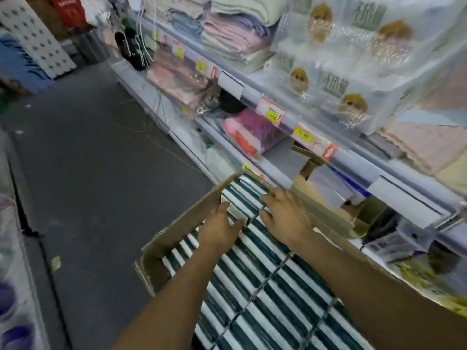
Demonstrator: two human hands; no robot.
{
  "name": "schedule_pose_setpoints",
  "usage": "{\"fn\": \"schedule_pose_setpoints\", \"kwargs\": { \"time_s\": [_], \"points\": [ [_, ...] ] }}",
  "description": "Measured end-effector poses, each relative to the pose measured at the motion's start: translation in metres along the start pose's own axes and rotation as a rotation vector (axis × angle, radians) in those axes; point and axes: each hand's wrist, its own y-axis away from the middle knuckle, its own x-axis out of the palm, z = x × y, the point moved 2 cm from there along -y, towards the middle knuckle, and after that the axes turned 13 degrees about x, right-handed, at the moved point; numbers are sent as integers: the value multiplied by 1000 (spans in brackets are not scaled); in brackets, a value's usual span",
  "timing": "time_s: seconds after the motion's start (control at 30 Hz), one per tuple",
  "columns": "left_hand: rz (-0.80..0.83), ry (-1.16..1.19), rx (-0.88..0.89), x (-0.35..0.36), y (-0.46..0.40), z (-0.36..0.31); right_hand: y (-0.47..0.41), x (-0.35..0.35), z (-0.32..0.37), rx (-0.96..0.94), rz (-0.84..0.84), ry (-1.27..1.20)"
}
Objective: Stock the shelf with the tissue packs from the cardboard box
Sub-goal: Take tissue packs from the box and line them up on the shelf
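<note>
- 2 hands showing: left hand [219,228], right hand [285,213]
- 1 cardboard box [177,228] sitting open
- tissue packs [265,286] filling it in approx. 3 rows; too many, too blurred to count
- 2 yellow price tags [303,134] showing clearly
</note>
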Motion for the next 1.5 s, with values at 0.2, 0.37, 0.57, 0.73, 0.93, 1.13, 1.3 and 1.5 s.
{"fn": "schedule_pose_setpoints", "kwargs": {
  "time_s": [0.2, 0.37, 0.57, 0.73, 0.93, 1.13, 1.3, 1.5],
  "points": [
    [-121, 381, -365, 23, -52, 9, -42, 32, 4, 65, 16, 151],
    [-192, 602, -499, 32, -67, 15, -47, 36, 10, 108, 34, 79],
    [-299, 746, -496, 22, -51, 20, -40, 23, 25, 125, -38, -160],
    [-374, 976, -397, -16, -4, -4, -1, -9, 30, 0, -142, -482],
    [-302, 1114, -284, -59, 69, -41, 70, -71, 35, -11, -140, -924],
    [-113, 1248, -39, -91, 136, -86, 134, -132, 40, 293, -23, -1077],
    [46, 1076, 156, -115, 180, -130, 187, -193, 25, 371, 118, -1186],
    [295, 933, 344, -140, 210, -201, 234, -264, -26, 473, 109, -1193]
  ]
}}
